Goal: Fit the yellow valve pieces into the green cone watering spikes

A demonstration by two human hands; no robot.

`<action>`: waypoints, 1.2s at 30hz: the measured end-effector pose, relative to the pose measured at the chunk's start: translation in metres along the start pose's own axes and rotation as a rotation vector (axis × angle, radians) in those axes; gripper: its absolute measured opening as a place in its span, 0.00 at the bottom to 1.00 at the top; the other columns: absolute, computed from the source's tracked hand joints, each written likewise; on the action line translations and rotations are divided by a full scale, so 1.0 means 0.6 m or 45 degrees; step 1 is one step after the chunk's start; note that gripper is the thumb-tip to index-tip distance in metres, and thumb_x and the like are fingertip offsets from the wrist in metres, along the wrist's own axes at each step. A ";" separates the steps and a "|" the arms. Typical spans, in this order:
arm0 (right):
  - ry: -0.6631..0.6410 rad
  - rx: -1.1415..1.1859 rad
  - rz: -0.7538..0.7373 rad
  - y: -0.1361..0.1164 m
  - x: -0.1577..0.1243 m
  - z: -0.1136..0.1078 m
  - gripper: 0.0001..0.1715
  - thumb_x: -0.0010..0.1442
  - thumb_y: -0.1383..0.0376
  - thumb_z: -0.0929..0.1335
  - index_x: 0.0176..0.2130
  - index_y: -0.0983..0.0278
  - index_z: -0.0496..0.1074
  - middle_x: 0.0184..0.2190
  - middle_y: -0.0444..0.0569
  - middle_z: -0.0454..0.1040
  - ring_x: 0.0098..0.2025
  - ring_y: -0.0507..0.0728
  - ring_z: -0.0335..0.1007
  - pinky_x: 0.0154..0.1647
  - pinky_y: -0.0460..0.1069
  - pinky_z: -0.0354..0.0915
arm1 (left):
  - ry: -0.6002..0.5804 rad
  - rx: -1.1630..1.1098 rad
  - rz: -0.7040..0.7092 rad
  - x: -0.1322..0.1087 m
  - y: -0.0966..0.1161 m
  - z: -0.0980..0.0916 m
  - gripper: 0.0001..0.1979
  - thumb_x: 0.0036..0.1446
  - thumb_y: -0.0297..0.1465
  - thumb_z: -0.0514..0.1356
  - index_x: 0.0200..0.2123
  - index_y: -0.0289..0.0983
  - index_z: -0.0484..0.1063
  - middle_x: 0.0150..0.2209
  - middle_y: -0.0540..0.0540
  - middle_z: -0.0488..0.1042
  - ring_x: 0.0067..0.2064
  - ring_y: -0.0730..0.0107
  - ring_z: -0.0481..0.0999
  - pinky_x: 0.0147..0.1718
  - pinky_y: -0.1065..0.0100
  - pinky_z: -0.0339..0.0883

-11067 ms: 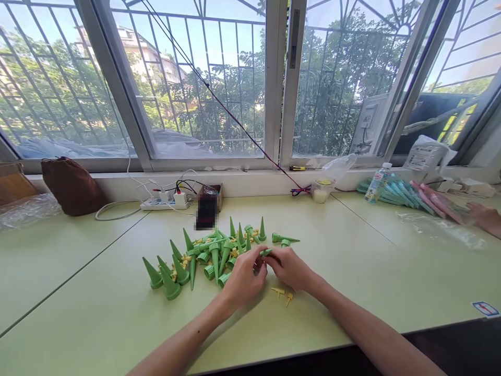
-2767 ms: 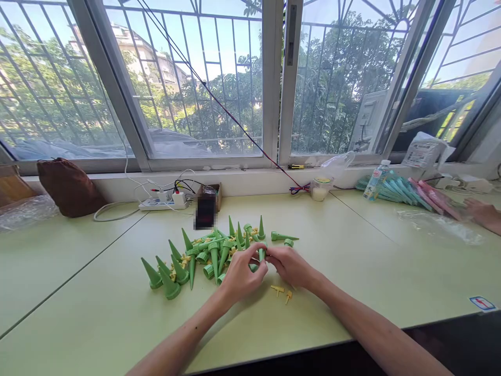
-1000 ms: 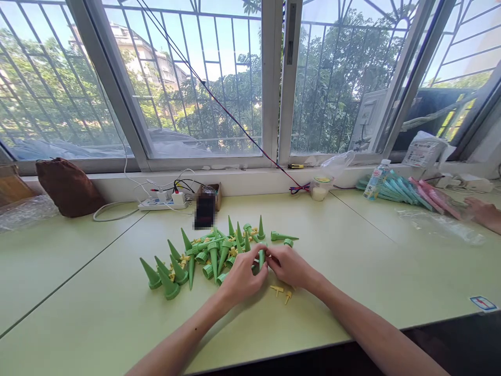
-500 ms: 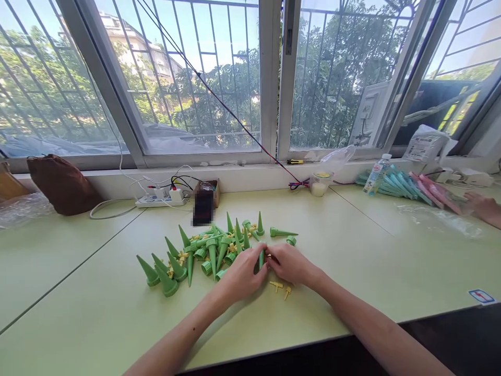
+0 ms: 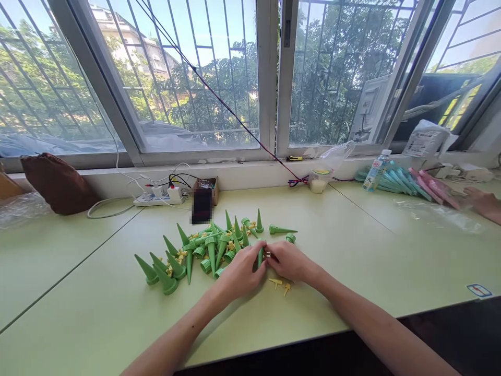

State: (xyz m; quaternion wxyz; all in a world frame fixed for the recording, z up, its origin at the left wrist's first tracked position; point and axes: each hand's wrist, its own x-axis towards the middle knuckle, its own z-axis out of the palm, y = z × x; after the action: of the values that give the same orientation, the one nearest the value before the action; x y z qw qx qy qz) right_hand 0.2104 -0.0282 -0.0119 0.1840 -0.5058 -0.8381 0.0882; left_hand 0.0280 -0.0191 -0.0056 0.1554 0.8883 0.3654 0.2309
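Observation:
Both of my hands meet over the table at the right end of a heap of green plastic spikes. My left hand is closed around a green plastic spike, partly hidden by the fingers. Fingertips touching the left ones, my right hand pinches a small pale piece, mostly covered, so its kind is unclear. Just in front lie a yellow T-shaped fitting and another yellow fitting. More yellow fittings are mixed in among the spikes.
Behind the heap are a small cardboard box and a power strip. A brown bag stands at left. A plastic cup, a bottle and coloured packets line the back right, near another person's hand.
The view has shifted very slightly. My hands keep the same hold, and a little more of the pale piece shows between the right fingertips.

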 end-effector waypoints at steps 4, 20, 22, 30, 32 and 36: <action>0.012 0.003 0.002 -0.001 0.000 0.000 0.09 0.61 0.71 0.63 0.31 0.66 0.70 0.30 0.51 0.77 0.29 0.54 0.69 0.29 0.46 0.51 | 0.007 -0.004 0.002 0.000 0.002 -0.001 0.14 0.62 0.31 0.53 0.51 0.40 0.65 0.39 0.43 0.76 0.41 0.59 0.76 0.40 0.64 0.68; 0.004 0.013 0.034 -0.004 0.001 -0.001 0.09 0.62 0.70 0.63 0.31 0.66 0.71 0.30 0.51 0.77 0.30 0.54 0.70 0.29 0.46 0.51 | 0.044 -0.049 0.013 -0.001 0.000 0.002 0.13 0.60 0.30 0.54 0.49 0.40 0.66 0.37 0.45 0.76 0.39 0.60 0.76 0.38 0.65 0.67; 0.005 0.018 0.036 -0.004 0.001 -0.001 0.09 0.62 0.71 0.63 0.31 0.66 0.71 0.30 0.51 0.77 0.30 0.54 0.69 0.29 0.46 0.51 | 0.043 -0.060 0.010 -0.001 0.001 0.002 0.13 0.61 0.30 0.54 0.49 0.40 0.66 0.37 0.45 0.76 0.38 0.61 0.76 0.39 0.65 0.66; 0.018 0.044 0.017 -0.001 0.001 0.001 0.10 0.62 0.71 0.63 0.31 0.66 0.71 0.29 0.51 0.77 0.29 0.54 0.68 0.29 0.46 0.52 | 0.058 -0.088 0.007 0.000 0.004 0.001 0.12 0.60 0.30 0.54 0.47 0.40 0.68 0.37 0.45 0.76 0.38 0.62 0.75 0.37 0.66 0.66; 0.015 0.049 0.016 -0.001 0.001 0.002 0.10 0.62 0.71 0.63 0.31 0.66 0.71 0.29 0.51 0.77 0.29 0.54 0.68 0.30 0.46 0.52 | 0.060 -0.087 0.004 -0.001 0.004 0.001 0.12 0.60 0.30 0.54 0.47 0.40 0.68 0.36 0.45 0.76 0.37 0.62 0.74 0.37 0.66 0.66; 0.013 0.045 0.022 -0.001 0.001 0.002 0.10 0.62 0.71 0.63 0.30 0.66 0.71 0.29 0.51 0.76 0.29 0.54 0.68 0.30 0.46 0.52 | 0.061 -0.075 0.003 0.000 0.003 0.001 0.11 0.60 0.31 0.54 0.47 0.40 0.68 0.35 0.45 0.76 0.37 0.62 0.74 0.36 0.66 0.66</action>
State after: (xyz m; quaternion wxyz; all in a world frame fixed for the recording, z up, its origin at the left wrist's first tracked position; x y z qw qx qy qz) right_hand 0.2089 -0.0279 -0.0127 0.1964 -0.5102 -0.8311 0.1017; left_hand 0.0293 -0.0207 -0.0054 0.1724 0.8780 0.3608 0.2631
